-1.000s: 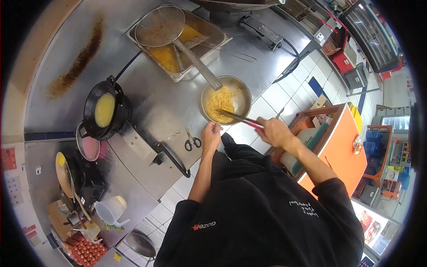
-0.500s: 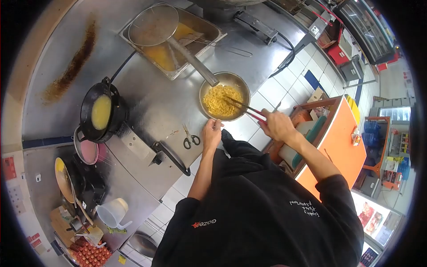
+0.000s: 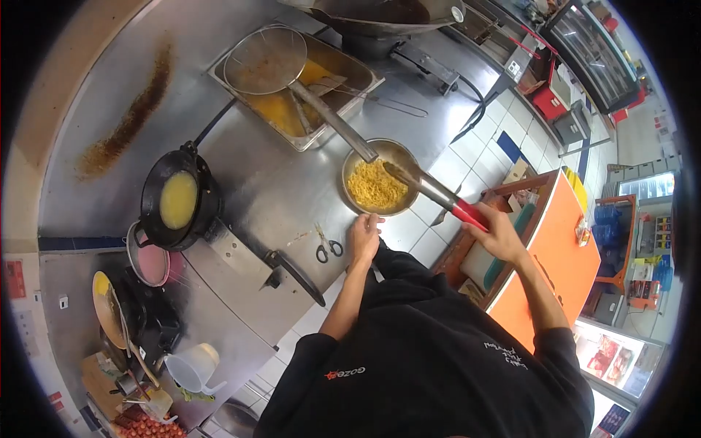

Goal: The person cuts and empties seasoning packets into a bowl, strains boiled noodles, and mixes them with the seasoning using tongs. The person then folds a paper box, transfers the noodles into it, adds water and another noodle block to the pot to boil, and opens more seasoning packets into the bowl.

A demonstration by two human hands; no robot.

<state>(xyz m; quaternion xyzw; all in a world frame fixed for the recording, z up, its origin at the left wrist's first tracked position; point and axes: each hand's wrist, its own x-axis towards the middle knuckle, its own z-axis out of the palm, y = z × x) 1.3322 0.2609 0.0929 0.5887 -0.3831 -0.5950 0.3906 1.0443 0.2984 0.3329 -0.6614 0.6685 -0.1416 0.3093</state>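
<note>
A metal bowl (image 3: 350,196) of yellow noodles (image 3: 375,185) sits at the edge of the steel counter. My left hand (image 3: 364,236) is closed at its near rim, fingertips at the metal. In my right hand (image 3: 499,237) are metal tongs (image 3: 439,194) with a red handle, tilted over the bowl's right side. Their dark tips are at the noodles; whether they pinch any cannot be made out. The long handle of a round strainer (image 3: 266,61) reaches to the bowl's far rim. Black-handled scissors (image 3: 328,251) lie left of my left hand.
The strainer rests across a steel tray (image 3: 300,141) with oily liquid and utensils. Left of it stands a black wok (image 3: 150,205) with yellow liquid. A plastic jug (image 3: 191,369) is at the lower left, a large wok (image 3: 380,28) at the back. An orange-topped cabinet (image 3: 558,266) stands right.
My right hand has moved right and down, turning the tongs so their broad side shows. The tips sit farther up the noodles. My left hand stays by the bowl's rim; the camera view has shifted.
</note>
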